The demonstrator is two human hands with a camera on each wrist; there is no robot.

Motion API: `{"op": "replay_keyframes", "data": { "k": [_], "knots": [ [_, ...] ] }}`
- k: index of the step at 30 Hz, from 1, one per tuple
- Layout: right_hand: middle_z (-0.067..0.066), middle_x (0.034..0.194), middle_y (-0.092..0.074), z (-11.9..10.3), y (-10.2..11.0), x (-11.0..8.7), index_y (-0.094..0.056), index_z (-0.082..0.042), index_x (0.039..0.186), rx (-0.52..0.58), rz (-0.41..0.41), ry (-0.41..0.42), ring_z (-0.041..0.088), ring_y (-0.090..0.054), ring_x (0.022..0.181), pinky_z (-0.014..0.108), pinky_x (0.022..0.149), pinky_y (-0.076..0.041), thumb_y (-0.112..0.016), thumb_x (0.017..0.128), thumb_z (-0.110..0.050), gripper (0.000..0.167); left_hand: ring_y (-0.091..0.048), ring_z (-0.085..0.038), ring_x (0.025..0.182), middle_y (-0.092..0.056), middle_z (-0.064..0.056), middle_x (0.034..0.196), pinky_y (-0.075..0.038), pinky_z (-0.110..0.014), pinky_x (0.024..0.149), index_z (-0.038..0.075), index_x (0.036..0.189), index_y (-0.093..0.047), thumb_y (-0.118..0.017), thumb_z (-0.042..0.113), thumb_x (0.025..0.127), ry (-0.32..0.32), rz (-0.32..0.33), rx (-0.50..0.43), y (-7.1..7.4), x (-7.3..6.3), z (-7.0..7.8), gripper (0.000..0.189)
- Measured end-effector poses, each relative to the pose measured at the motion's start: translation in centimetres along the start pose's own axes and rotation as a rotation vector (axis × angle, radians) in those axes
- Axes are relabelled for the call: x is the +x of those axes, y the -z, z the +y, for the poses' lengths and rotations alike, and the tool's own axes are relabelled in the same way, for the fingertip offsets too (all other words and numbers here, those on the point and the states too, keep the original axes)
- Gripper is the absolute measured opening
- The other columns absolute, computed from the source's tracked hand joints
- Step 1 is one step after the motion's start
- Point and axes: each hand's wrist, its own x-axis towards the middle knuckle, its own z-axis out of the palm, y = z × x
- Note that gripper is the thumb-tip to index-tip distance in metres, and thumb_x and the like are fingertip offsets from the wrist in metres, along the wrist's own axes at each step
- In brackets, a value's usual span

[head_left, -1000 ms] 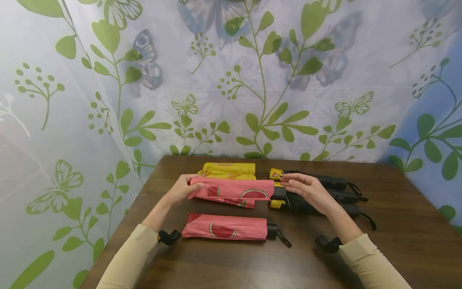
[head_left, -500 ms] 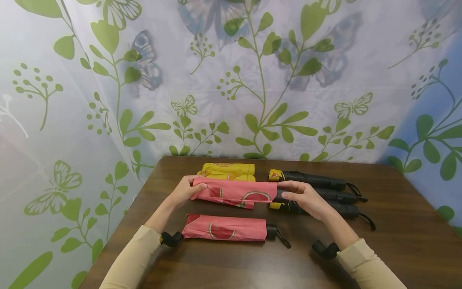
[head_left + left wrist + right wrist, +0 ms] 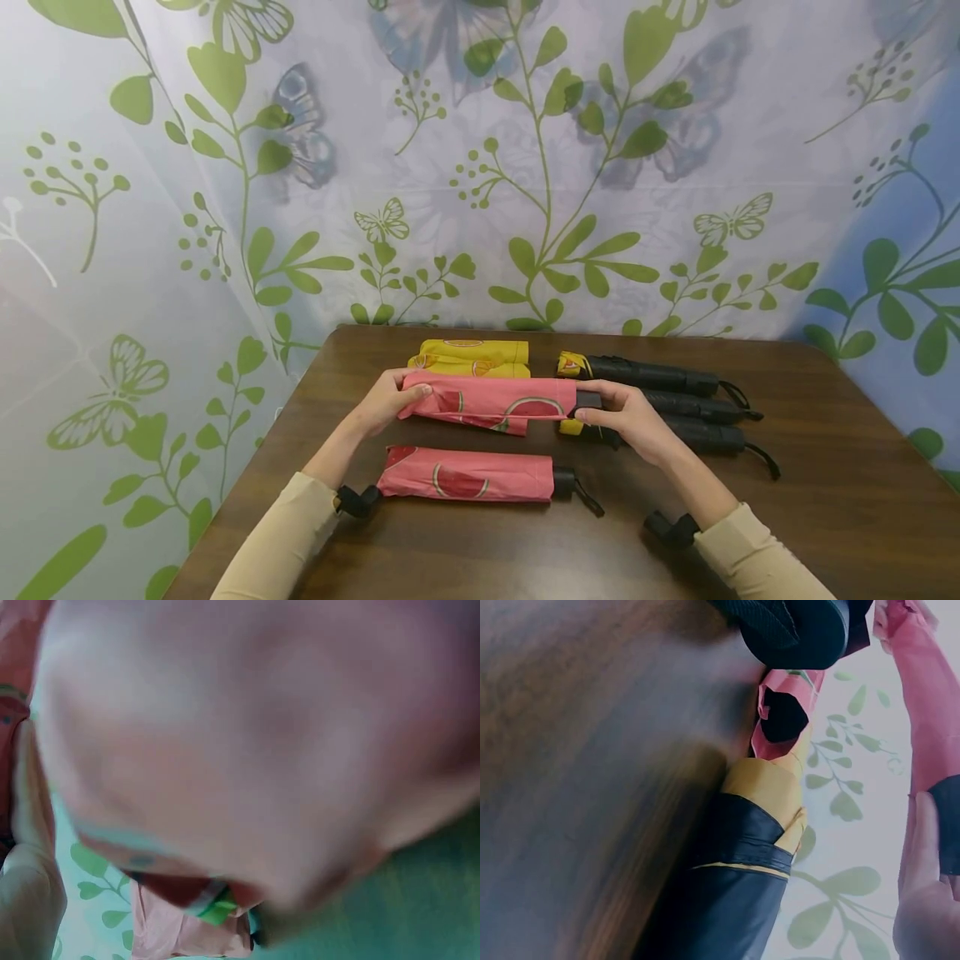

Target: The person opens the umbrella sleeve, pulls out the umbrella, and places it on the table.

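Both hands hold a folded umbrella in a pink watermelon-print sleeve [image 3: 487,396] level above the table. My left hand [image 3: 381,406] grips its left end, thumb on the near side. My right hand [image 3: 633,423] pinches the black handle [image 3: 588,400] at the other end, also seen in the right wrist view beside the right hand [image 3: 922,919]. A second pink sleeve [image 3: 515,427] lies on the table behind, mostly hidden; its dark open end [image 3: 784,716] shows in the right wrist view. The left wrist view is largely filled by the blurred left hand [image 3: 225,750].
A pink-sleeved umbrella [image 3: 465,475] with a wrist strap lies in front on the wooden table [image 3: 525,550]. Yellow orange-print sleeves [image 3: 480,354] lie at the back. Three black folded umbrellas [image 3: 660,375] with yellow ends lie at right. A leaf-print curtain [image 3: 465,217] hangs behind.
My right hand, earlier loose beside the black handle, has closed its thumb and fingers around it. The held umbrella has shifted slightly right and down. The left hand keeps its grip.
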Motion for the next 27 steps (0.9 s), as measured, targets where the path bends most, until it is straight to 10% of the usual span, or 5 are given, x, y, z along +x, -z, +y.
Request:
{"op": "replay_keyframes", "data": {
  "k": [14, 27],
  "knots": [
    [-0.001, 0.073, -0.04, -0.1, 0.9, -0.8, -0.057, -0.003, 0.128, 0.082, 0.149, -0.003, 0.022, -0.042, 0.069, 0.038, 0.073, -0.039, -0.067, 0.089, -0.017, 0.043, -0.056, -0.014, 0.079, -0.061, -0.009, 0.094, -0.048, -0.027, 0.068, 0.001, 0.109, -0.06, -0.06, 0.01, 0.092, 0.081, -0.036, -0.052, 0.5, 0.4, -0.4, 0.019],
    [-0.004, 0.097, -0.062, -0.1, 2.9, -2.6, -0.06, -0.008, 0.127, 0.181, 0.165, 0.029, 0.019, -0.052, 0.078, 0.03, 0.079, -0.047, -0.059, 0.094, -0.009, 0.034, -0.058, -0.016, 0.081, -0.061, -0.011, 0.1, -0.05, -0.027, 0.069, -0.009, 0.124, -0.052, -0.06, 0.002, 0.09, 0.129, -0.002, -0.017, 1.1, 0.1, 0.0, 0.036]
  ]
}}
